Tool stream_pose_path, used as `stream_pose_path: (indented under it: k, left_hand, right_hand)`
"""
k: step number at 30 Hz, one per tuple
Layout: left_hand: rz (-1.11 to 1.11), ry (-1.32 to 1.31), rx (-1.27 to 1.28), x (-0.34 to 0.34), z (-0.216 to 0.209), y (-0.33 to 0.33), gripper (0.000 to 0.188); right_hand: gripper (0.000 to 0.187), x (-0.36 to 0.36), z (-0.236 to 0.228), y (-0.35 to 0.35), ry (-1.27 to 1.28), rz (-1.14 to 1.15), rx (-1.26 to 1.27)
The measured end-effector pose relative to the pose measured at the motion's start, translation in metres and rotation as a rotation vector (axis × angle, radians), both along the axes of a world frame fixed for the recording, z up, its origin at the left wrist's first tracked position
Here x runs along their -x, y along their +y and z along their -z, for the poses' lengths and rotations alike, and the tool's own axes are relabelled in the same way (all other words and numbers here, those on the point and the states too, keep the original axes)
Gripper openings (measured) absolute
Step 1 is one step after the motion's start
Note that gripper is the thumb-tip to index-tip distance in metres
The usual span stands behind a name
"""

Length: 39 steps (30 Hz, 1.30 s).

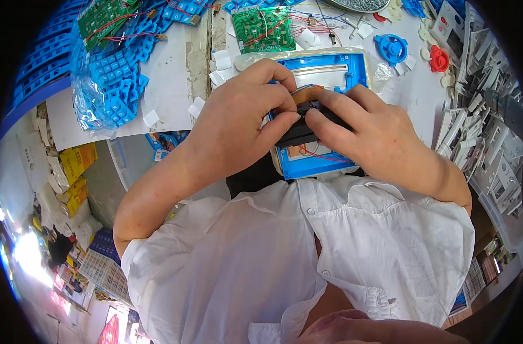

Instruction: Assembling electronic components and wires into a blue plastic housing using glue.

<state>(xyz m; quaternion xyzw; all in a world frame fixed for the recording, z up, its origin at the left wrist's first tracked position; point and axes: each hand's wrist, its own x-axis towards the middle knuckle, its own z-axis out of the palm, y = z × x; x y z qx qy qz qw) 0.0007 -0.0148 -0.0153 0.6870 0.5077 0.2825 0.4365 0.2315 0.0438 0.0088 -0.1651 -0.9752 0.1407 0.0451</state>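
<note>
Head view: what pose do you see?

Left hand (232,112) and right hand (373,126) arch toward each other over the blue frame (316,167), fingers of both gripping the black part (300,136) that lies across its middle.

And around the frame?

Green circuit board (264,28) just beyond it, blue keypads (109,77) on the table (166,80) to its left, blue ring (391,40) and red piece (438,58) to its right; both hands hide some of its sides
</note>
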Motion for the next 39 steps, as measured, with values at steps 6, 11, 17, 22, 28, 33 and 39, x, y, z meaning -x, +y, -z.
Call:
stream_pose_path:
  k: [6,11,17,22,28,33,39]
  left_hand:
    - [0.016,0.006,0.044,0.003,-0.003,0.005,0.006]
    - [0.121,0.145,0.012,0.005,-0.007,0.021,0.014]
    - [0.131,0.119,0.186,0.003,-0.012,0.028,0.017]
    - [0.035,0.060,0.608,-0.001,-0.016,0.031,0.015]
    - [-0.038,-0.021,0.603,-0.004,-0.012,0.025,0.011]
    - [-0.071,-0.045,0.663,-0.003,-0.013,0.023,0.011]
    - [0.014,-0.077,0.654,0.001,-0.006,0.028,0.011]
  right_hand:
    - [0.041,0.002,-0.007,-0.001,-0.104,-0.024,0.016]
    - [0.045,0.002,-0.006,-0.002,-0.104,-0.015,0.017]
    - [0.046,0.001,-0.005,-0.002,-0.079,-0.010,0.006]
    - [0.046,0.001,-0.003,-0.003,-0.067,-0.004,0.011]
    - [0.044,0.003,-0.001,-0.006,-0.051,0.024,-0.023]
    - [0.044,0.002,0.005,-0.002,0.085,0.048,0.040]
    - [0.047,-0.005,0.016,-0.001,0.252,0.136,0.227]
